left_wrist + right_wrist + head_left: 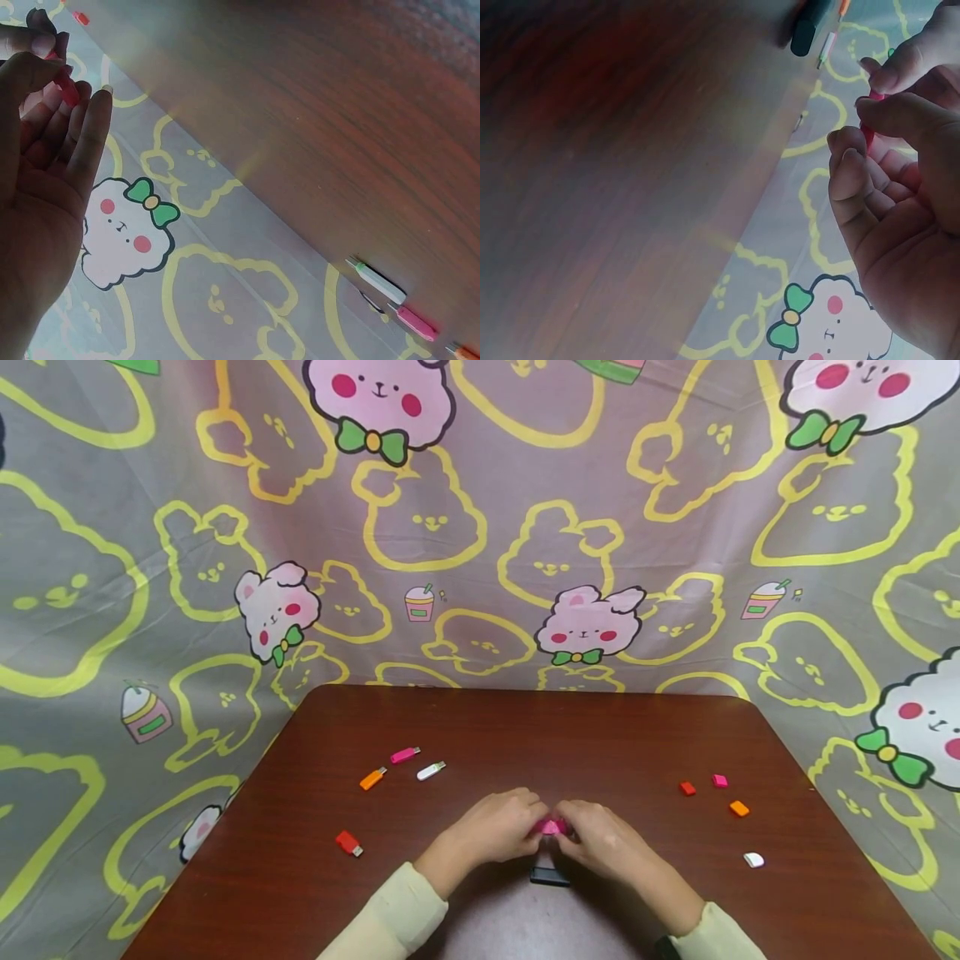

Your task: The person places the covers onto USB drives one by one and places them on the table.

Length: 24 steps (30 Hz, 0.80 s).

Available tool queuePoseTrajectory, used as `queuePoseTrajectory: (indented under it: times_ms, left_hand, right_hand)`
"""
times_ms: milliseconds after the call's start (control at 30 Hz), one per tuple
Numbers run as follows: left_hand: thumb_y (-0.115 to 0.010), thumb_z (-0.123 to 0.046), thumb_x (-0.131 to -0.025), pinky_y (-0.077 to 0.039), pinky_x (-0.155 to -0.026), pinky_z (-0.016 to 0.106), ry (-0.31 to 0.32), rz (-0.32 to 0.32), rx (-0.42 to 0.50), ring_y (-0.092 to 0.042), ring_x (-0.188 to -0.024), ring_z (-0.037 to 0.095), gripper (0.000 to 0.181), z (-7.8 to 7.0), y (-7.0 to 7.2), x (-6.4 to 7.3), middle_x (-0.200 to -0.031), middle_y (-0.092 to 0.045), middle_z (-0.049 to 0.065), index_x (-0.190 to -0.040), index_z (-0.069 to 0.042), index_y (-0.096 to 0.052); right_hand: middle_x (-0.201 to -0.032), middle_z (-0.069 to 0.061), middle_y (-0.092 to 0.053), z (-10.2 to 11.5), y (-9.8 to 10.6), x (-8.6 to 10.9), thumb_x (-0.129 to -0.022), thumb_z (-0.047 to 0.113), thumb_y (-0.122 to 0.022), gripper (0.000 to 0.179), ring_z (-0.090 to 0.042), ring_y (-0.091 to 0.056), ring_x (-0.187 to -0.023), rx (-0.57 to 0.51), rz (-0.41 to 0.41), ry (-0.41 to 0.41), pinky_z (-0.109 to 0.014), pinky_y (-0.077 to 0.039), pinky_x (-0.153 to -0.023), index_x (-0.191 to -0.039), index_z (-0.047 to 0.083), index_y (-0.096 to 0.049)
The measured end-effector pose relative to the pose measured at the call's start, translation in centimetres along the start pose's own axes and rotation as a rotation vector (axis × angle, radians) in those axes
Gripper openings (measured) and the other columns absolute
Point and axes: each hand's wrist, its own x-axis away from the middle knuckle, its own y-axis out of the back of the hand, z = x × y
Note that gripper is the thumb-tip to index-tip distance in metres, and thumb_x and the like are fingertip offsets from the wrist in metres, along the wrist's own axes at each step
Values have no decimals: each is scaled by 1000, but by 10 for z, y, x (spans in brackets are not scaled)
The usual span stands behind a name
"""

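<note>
Near the middle of the table, both hands hold a small pink USB stick (553,827), mostly covered by fingers. My left hand (501,825) pinches its left end, and my right hand (611,843) pinches the other. In the left wrist view the pink stick (69,91) lies between thumb and fingers; in the right wrist view only a sliver of the stick (868,133) shows. Whether it is in one piece or parted cannot be told. Just below the hands lies a black stick-like piece (550,877).
Left on the table lie uncapped USB sticks: pink (403,756), orange (372,779), white (431,771) and red (349,843). At right are small caps: red (687,788), pink (720,781), orange (739,809) and white (753,860). A patterned cloth (480,527) hangs behind the table.
</note>
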Motion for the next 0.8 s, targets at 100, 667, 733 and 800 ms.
queuePoseTrajectory:
  times_ms: [100, 667, 733, 800]
  left_hand:
    - [-77, -27, -85, -43, -62, 19, -4, -10, 3, -53, -77, 8, 14, 0, 0, 0, -83, -61, -7, -90, -17, -68]
    - [-79, -26, -85, -46, -65, 19, -66, -13, -28, -57, -77, 8, 12, 2, 1, -2, -81, -64, -6, -87, -16, -71]
    - [-79, -26, -85, -46, -65, 19, -72, -15, -39, -57, -78, 9, 12, 2, 0, -3, -81, -64, -6, -87, -17, -72]
    - [-78, -25, -86, -46, -65, 19, -73, -18, -41, -57, -78, 9, 11, 2, -1, -4, -81, -64, -6, -88, -16, -72]
  right_hand:
    - [-75, 7, -54, 0, 0, 0, -85, 10, -76, 14, -2, -45, -66, 4, -6, 6, -21, -40, -57, -88, 15, -63]
    - [-75, 5, -54, 2, -1, 1, -83, 6, -79, 20, -7, -47, -63, 150, -81, 164, -23, -42, -55, -86, 9, -60]
    - [-75, 5, -53, 1, -1, 2, -82, 5, -79, 20, -7, -46, -63, 145, -85, 165, -23, -42, -55, -86, 9, -59]
    - [-73, 7, -52, 0, -1, 2, -82, 4, -78, 20, -5, -45, -62, 125, -85, 154, -22, -41, -54, -85, 9, -59]
